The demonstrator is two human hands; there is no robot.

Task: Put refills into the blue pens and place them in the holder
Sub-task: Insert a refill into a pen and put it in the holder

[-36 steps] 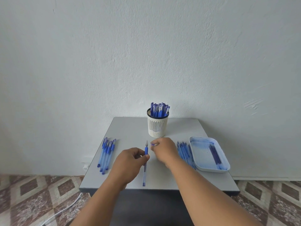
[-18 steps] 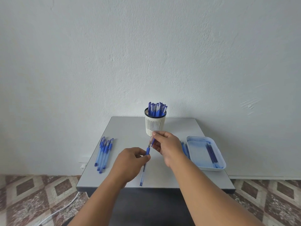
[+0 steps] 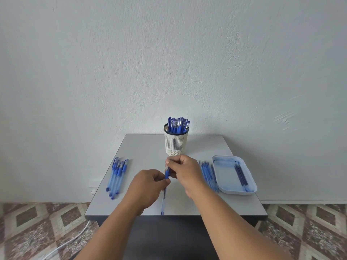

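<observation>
Two bare forearms, no sleeves in sight; left hand [image 3: 148,186] and right hand [image 3: 185,170] without rings, watches or gloves.

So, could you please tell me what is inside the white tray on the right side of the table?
The white tray holds a few dark blue refills lying side by side near its right wall, plus blue ink smears. The near wall hides the refills' lower tips.

Translucent blue plastic pens [image 3: 116,176], a slotted matt white plastic holder [image 3: 176,144], a smooth grey matt tabletop [image 3: 142,147], a rough plastered wall [image 3: 169,62].
</observation>
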